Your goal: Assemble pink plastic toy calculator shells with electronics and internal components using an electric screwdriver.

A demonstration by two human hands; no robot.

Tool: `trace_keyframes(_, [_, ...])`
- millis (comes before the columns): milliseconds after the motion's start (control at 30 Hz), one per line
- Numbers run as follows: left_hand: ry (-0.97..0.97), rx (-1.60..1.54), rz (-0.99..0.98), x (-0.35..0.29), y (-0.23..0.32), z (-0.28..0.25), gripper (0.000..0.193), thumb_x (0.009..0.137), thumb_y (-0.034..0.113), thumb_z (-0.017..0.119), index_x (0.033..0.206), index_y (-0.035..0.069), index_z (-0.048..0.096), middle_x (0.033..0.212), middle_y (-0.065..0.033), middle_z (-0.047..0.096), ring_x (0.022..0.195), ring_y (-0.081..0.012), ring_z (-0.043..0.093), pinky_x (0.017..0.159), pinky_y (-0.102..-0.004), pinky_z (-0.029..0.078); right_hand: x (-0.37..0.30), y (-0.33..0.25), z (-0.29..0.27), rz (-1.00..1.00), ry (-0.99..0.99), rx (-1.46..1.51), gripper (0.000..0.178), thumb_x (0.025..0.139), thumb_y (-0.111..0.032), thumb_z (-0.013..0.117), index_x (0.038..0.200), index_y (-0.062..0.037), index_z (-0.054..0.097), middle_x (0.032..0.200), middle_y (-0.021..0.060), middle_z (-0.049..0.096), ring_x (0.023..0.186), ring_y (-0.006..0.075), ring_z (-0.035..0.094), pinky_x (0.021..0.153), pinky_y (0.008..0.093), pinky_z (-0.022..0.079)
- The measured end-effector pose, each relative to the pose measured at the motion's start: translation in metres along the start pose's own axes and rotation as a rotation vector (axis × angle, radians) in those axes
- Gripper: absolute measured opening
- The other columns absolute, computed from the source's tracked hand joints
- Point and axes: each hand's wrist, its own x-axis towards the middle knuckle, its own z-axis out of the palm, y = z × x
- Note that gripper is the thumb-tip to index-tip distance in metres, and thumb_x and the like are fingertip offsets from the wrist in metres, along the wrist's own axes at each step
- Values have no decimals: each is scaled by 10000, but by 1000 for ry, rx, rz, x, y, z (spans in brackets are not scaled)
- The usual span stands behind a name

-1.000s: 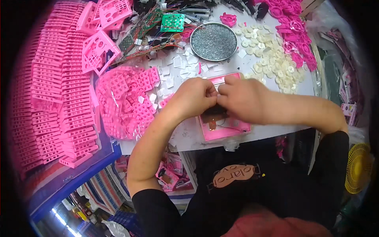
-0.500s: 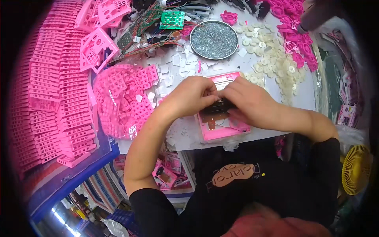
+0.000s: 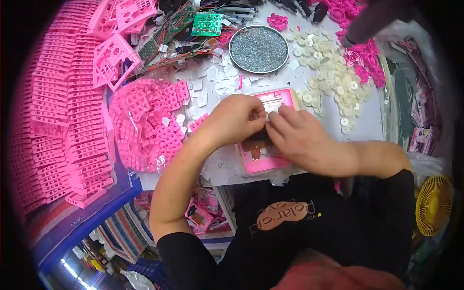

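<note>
A shallow pink plastic casing [image 3: 263, 165] lies near the table's front edge, with a dark brown and black part [image 3: 256, 145] inside it and thin metal rods toward its far end. My left hand [image 3: 238, 118] reaches over the casing's left side, thumb and fingertips pinched together above the dark part. What that pinch holds is too small to make out. From the right, my right hand [image 3: 309, 145] lies across the casing with its fingers curled in beside the left fingertips. Its palm side is turned away, so anything in its grip is hidden.
Left of the casing sits a clear bag of small pink blocks [image 3: 145, 125], beyond it tall stacks of pink frames [image 3: 53, 92]. A round tin of small metal pieces [image 3: 259, 49] stands behind, among white paper bits. Pale discs [image 3: 338, 82] and a green circuit board [image 3: 207, 24] lie farther back.
My right hand has turned and its fingers have closed in over the dark part, covering more of it. My left hand keeps its pinch in nearly the same place.
</note>
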Motion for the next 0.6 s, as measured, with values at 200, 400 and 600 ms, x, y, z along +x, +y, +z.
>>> trace_keyframes(200, [111, 95, -34, -4, 8, 7, 156, 858, 116, 695, 918, -28, 689, 770, -125, 697, 710, -167, 680, 655, -324, 526, 5, 17, 0, 14, -34, 133, 238, 786, -165, 653, 981, -31, 634, 995, 85, 594, 977, 252, 570, 706, 335, 542])
trace_keyframes(400, [400, 211, 35, 6, -1, -12, 196, 861, 161, 684, 956, -8, 706, 828, -155, 717, 777, -296, 715, 704, -378, 544, 8, 58, -16, 76, 421, 245, 285, 831, -140, 705, 1088, -54, 615, 966, 98, 653, 863, 275, 632, 679, 344, 543])
trace_keyframes(600, [762, 708, 106, 91, -27, -17, 165, 845, 212, 687, 910, 71, 744, 876, -143, 693, 860, -355, 674, 769, -461, 529, 52, 215, -12, 726, 231, 3, 519, 908, -148, 714, 1350, -27, 470, 1223, 119, 597, 1079, 179, 589, 900, 323, 482])
